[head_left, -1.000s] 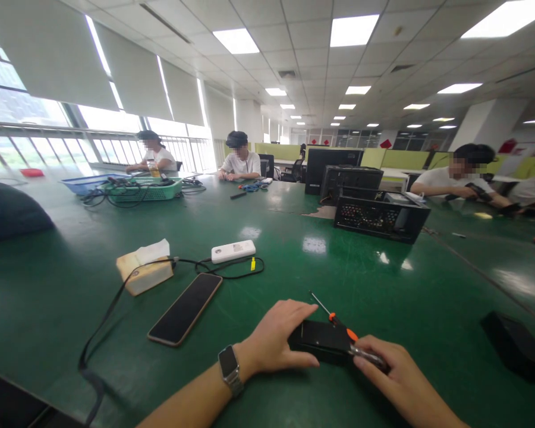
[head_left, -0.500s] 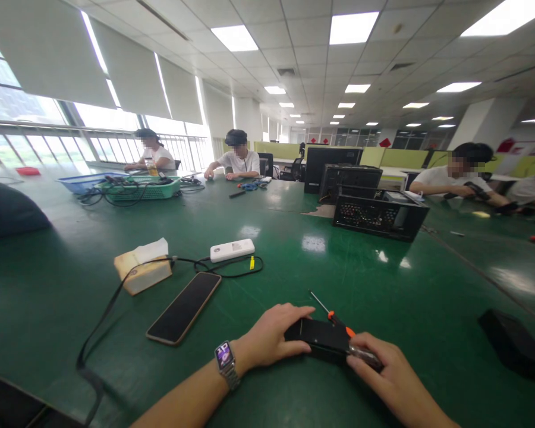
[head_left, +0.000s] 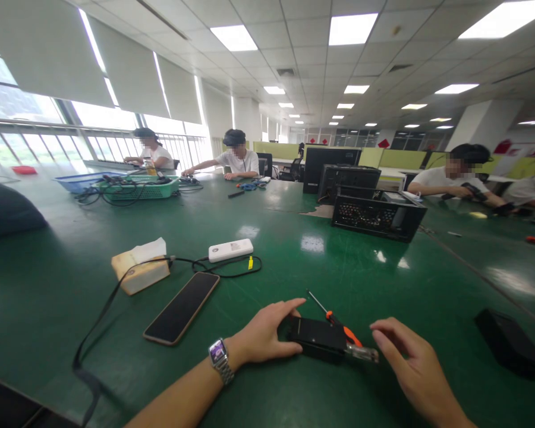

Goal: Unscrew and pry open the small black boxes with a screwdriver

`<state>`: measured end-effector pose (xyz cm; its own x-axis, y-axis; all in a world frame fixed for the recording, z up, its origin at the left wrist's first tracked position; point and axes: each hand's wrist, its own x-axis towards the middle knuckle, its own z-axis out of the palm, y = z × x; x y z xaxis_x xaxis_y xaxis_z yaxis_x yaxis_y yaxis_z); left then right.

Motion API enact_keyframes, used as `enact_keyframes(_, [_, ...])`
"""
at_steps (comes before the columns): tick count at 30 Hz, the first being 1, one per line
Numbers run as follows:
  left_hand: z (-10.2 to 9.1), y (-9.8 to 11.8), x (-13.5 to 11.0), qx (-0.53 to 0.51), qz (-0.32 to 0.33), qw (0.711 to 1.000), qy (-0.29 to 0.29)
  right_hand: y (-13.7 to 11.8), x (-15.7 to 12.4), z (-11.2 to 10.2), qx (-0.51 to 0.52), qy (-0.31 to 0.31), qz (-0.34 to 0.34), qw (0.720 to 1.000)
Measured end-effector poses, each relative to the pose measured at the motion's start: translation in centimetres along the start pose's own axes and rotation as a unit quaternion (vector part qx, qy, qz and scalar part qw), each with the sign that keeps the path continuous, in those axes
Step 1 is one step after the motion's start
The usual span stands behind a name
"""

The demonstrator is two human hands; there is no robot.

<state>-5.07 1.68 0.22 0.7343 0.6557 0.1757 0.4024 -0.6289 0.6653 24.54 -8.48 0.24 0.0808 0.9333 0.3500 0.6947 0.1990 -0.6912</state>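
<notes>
Your box [head_left: 321, 337] lies on the green table [head_left: 405, 285], a metal piece [head_left: 362, 353] sticking out at its right end. Your left hand [head_left: 257, 337] is spread wide around the box's left end; I cannot tell whether it grips. Your right hand [head_left: 414, 361] is empty, thumb and fingertips a narrow gap apart, just off the box's right end. To do this well, brace the box with your left, make any push or pull on the metal piece in line with the box, and mind the screwdriver [head_left: 330, 316] along its far edge.

Count one box, one metal piece, one screwdriver; left of the box, one phone [head_left: 182, 309]; well right of it, one black block [head_left: 510, 345].
</notes>
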Motion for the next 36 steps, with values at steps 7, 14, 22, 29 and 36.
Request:
enact_keyframes(7, [0.0,0.2,0.0,0.001,-0.009,1.0,0.003,-0.6,-0.3,1.6,-0.064,-0.124,-0.037,0.989])
enact_keyframes(14, [0.2,0.0,0.0,-0.003,-0.009,1.0,0.008,-0.8,-0.3,2.1,-0.048,-0.161,-0.007,0.986])
enact_keyframes(22, [0.2,0.2,0.0,-0.004,-0.019,1.0,0.004,-0.5,-0.2,2.2,-0.033,-0.155,0.018,0.987])
enact_keyframes(29, [0.2,0.0,0.0,0.008,-0.008,1.0,0.001,-1.2,-1.6,2.0,-0.121,-0.083,-0.163,0.976])
enact_keyframes(36, [0.2,0.1,0.1,0.017,0.001,1.0,0.007,-3.6,-2.0,5.5,-0.172,-0.117,-0.402,0.892])
